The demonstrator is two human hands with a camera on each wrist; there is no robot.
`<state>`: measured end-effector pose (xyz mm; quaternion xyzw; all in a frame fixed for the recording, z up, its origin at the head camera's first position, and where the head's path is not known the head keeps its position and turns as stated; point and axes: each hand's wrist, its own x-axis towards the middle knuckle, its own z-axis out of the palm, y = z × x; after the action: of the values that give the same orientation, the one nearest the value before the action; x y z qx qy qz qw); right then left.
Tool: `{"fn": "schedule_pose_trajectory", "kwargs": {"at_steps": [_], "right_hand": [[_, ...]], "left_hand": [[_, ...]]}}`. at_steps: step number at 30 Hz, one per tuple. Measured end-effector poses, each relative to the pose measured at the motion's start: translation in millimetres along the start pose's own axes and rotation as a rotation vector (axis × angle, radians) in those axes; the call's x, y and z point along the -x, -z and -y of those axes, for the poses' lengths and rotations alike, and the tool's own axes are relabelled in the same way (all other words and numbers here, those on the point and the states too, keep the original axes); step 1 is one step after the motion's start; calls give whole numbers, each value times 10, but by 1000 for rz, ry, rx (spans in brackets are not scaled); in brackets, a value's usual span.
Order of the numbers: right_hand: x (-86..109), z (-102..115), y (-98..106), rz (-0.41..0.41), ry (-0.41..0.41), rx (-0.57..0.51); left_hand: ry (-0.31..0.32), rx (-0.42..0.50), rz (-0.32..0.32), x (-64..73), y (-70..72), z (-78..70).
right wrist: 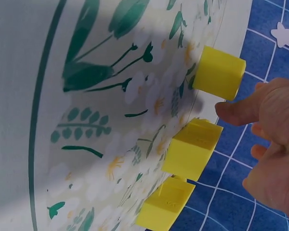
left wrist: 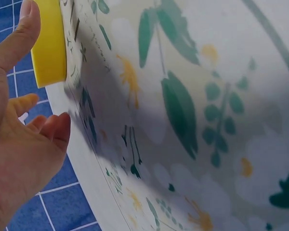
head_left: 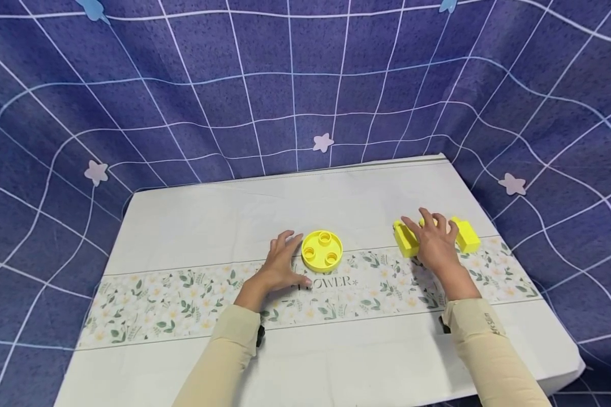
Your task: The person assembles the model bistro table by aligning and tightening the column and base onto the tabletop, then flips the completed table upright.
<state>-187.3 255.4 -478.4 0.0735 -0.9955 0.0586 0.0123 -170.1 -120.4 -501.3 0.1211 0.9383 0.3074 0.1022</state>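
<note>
**A:** So the person has both hands down on the white counter (head_left: 193,226), the one with the floral paper strip (head_left: 183,294) running across it. The left hand (head_left: 280,265) sits just left of the round yellow plastic disc with three studs on top (head_left: 322,251). Its fingers are spread and relaxed and the thumb reaches along the disc's near edge. Touching it, or right beside it, but not gripping anything.

**B:** And the right one?

**A:** The right hand (head_left: 434,244) lies flat over a little group of yellow plastic building blocks (head_left: 406,239), well off to the right of the disc. Fingers are straight and fanned out, nothing pinched. From the head view one block pokes out on the hand's left and another yellow block (head_left: 465,234) on its right. The right wrist view shows three blocks (right wrist: 192,148) in a row, each apart from the next, with a fingertip (right wrist: 224,111) between two of them.

**B:** So what stage is this, you reckon?

**A:** Looks like the very start to me: pieces still separate, nothing stacked, both hands just settling onto the parts. My guess is the disc is the base. The next move would need the right hand to curl round one block and lift it, while the left steadies the disc so the studs stay facing up.

**B:** Can you tell whether the left hand is pressing it?

**A:** Nope. The left wrist view only shows the thumb (left wrist: 19,33) against the disc's yellow side.
</note>
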Motion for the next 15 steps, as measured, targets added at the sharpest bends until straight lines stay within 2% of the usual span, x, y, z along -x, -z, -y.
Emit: {"fn": "schedule_pose_trajectory", "kwargs": {"at_steps": [6, 15], "right_hand": [[-4, -10, -52, 8, 6, 9], [20, 53, -97, -28, 81, -10]], "left_hand": [[9, 88, 27, -27, 0, -65], [-25, 125, 50, -82, -49, -75]]}}
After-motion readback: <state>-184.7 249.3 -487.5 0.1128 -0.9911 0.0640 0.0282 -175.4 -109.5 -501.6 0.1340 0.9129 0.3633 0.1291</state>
